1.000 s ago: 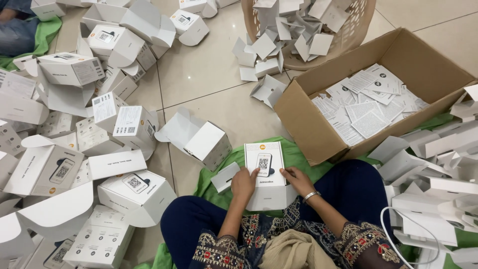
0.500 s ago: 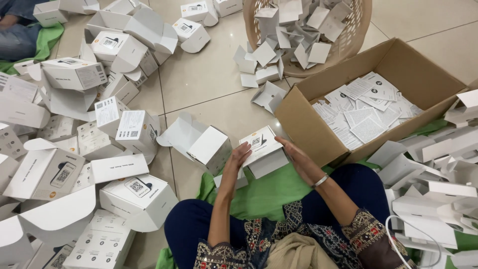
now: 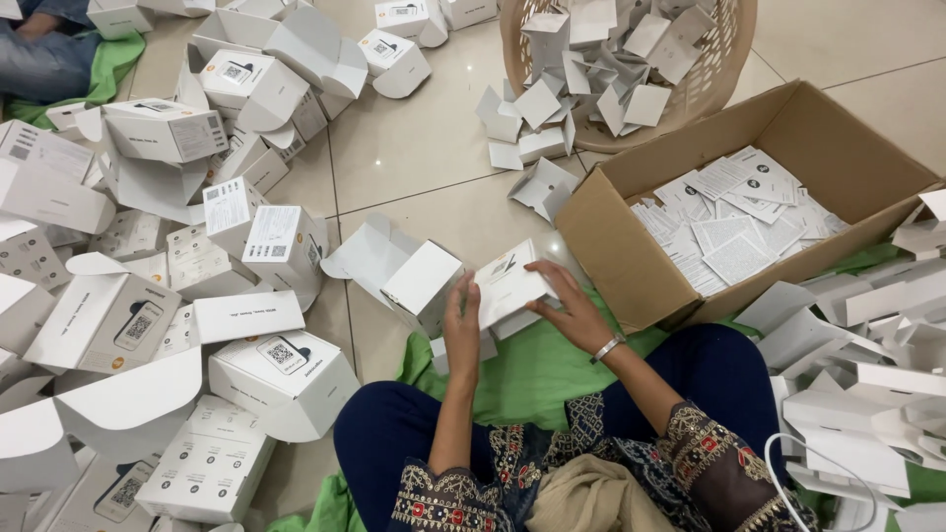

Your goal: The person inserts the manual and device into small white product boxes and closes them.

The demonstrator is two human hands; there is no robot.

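I sit cross-legged on a green cloth [image 3: 537, 369] on the tiled floor. A small white carton [image 3: 509, 286] is held between both hands just above the cloth, tilted with its top face toward me. My left hand [image 3: 461, 330] grips its left side. My right hand [image 3: 567, 305], with a bangle on the wrist, lies over its right edge. An open white carton [image 3: 399, 271] with its flaps up stands just left of my left hand.
A brown cardboard box [image 3: 631, 232] holding several white leaflets stands at the right. A woven basket [image 3: 709, 89] of folded white inserts is behind it. Piles of white cartons [image 3: 148, 296] cover the floor at left, flat cartons [image 3: 867, 374] at right. Another person's leg [image 3: 44, 59] is at top left.
Both hands have lifted the white carton off my lap and carried it forward and up, turning it from flat to tilted. The view has shifted slightly.
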